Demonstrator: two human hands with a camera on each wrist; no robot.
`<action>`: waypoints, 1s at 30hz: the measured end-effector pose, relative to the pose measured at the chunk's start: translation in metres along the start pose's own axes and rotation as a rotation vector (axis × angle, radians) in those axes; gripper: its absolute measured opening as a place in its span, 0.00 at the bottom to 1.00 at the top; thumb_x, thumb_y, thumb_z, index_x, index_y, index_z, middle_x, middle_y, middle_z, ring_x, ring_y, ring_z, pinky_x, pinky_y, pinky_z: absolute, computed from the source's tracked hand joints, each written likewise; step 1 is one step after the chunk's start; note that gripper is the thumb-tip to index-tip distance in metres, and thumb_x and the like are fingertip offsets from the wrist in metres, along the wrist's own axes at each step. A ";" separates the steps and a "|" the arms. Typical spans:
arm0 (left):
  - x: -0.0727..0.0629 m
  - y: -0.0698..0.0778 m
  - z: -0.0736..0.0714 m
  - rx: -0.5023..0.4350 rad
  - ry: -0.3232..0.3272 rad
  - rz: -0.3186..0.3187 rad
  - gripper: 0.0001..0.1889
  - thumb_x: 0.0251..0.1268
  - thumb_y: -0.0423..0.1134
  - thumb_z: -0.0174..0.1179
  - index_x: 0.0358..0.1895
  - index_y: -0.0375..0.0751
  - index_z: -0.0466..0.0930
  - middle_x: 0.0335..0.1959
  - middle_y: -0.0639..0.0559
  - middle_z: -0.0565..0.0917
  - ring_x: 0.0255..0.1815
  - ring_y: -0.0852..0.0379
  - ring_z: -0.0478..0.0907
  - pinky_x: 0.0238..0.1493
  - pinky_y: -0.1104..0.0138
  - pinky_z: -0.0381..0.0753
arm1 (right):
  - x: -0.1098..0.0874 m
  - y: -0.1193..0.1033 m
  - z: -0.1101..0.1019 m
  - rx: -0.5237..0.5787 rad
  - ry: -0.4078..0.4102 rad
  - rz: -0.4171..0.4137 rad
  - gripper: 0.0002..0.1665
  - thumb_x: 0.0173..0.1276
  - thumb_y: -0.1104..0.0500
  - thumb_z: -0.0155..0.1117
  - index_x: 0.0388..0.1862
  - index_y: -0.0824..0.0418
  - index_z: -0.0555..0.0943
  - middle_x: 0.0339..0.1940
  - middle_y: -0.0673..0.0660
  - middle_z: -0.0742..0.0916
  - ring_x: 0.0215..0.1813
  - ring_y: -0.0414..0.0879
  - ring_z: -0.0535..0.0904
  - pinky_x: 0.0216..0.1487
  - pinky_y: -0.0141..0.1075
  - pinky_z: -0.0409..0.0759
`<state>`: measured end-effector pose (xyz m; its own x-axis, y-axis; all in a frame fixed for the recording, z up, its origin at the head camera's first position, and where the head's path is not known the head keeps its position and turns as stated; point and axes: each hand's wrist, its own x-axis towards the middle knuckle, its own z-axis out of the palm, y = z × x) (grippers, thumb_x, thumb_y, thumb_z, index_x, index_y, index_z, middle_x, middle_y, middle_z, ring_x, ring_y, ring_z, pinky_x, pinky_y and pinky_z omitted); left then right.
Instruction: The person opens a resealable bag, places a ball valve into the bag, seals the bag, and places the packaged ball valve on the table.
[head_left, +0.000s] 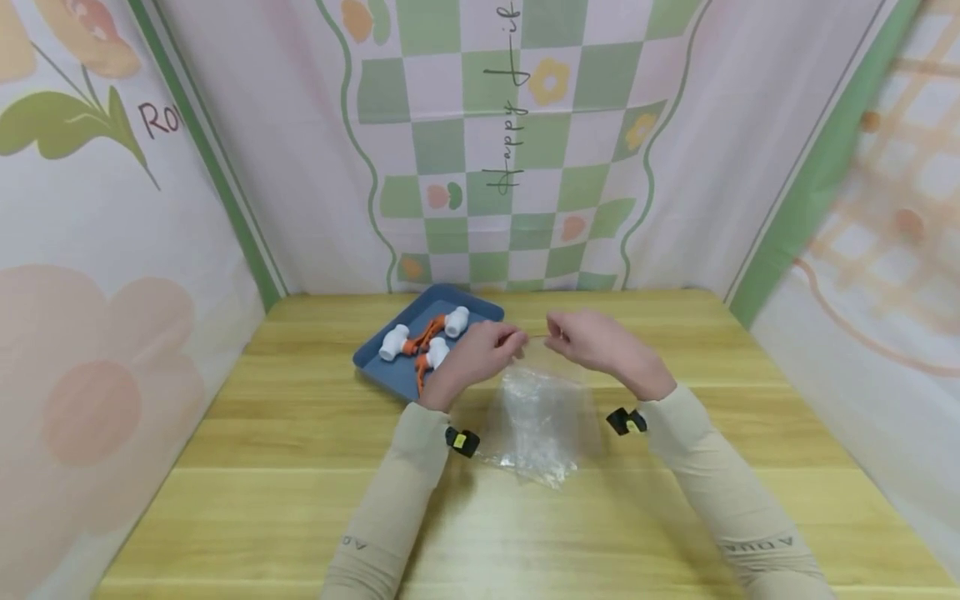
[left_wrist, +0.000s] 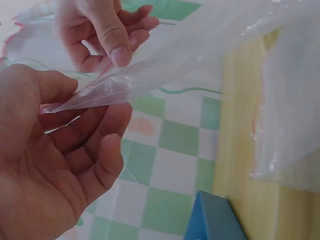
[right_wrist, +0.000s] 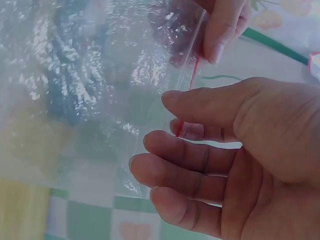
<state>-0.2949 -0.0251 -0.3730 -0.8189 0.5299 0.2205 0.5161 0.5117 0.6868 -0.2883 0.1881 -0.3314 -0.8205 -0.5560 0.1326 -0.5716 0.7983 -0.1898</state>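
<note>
A clear zip bag (right_wrist: 95,95) with a red line along its mouth is stretched between both hands. My left hand (head_left: 480,357) pinches one end of that mouth between thumb and fingers. At the other end, my right hand (head_left: 600,343) pinches the edge, thumb against index finger, with its other fingers loosely bent. In the left wrist view the film slants away from the fingertips (left_wrist: 120,55). More clear plastic bag (left_wrist: 292,115) lies on the table below the hands.
A blue tray (head_left: 386,379) sits behind and beside the left forearm. It holds white ball valves (head_left: 395,342) with orange handles, partly hidden by the left wrist. The wooden table (head_left: 300,467) meets a patterned curtain (head_left: 442,146) at its back edge.
</note>
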 end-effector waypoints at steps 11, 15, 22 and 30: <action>-0.002 0.018 -0.014 -0.126 -0.188 0.019 0.12 0.75 0.42 0.50 0.43 0.40 0.81 0.32 0.50 0.84 0.30 0.52 0.83 0.23 0.70 0.76 | -0.006 -0.018 -0.022 -0.089 0.034 -0.009 0.10 0.68 0.56 0.65 0.32 0.58 0.74 0.19 0.50 0.77 0.20 0.42 0.69 0.24 0.34 0.68; -0.005 0.018 -0.013 -0.189 -0.214 0.011 0.10 0.76 0.41 0.49 0.41 0.41 0.78 0.30 0.48 0.81 0.32 0.44 0.83 0.20 0.70 0.74 | -0.005 -0.021 -0.025 -0.105 0.057 -0.007 0.10 0.68 0.55 0.65 0.35 0.58 0.75 0.20 0.51 0.79 0.20 0.42 0.70 0.22 0.33 0.68; -0.006 0.016 -0.011 -0.251 -0.098 0.062 0.10 0.78 0.41 0.47 0.39 0.43 0.76 0.26 0.49 0.79 0.28 0.46 0.80 0.21 0.68 0.75 | -0.003 -0.026 -0.027 -0.038 0.118 -0.006 0.20 0.72 0.53 0.60 0.56 0.63 0.72 0.24 0.53 0.83 0.17 0.41 0.71 0.21 0.34 0.69; -0.007 0.023 -0.007 -0.236 0.073 0.089 0.12 0.78 0.43 0.47 0.42 0.40 0.76 0.26 0.49 0.79 0.22 0.55 0.76 0.25 0.67 0.78 | -0.006 -0.037 -0.028 0.176 0.251 0.090 0.22 0.77 0.48 0.53 0.57 0.63 0.69 0.32 0.57 0.86 0.22 0.43 0.76 0.28 0.36 0.74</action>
<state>-0.2791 -0.0218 -0.3540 -0.7933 0.5112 0.3306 0.5210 0.2891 0.8031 -0.2621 0.1690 -0.2979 -0.8546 -0.3927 0.3398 -0.5059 0.7770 -0.3745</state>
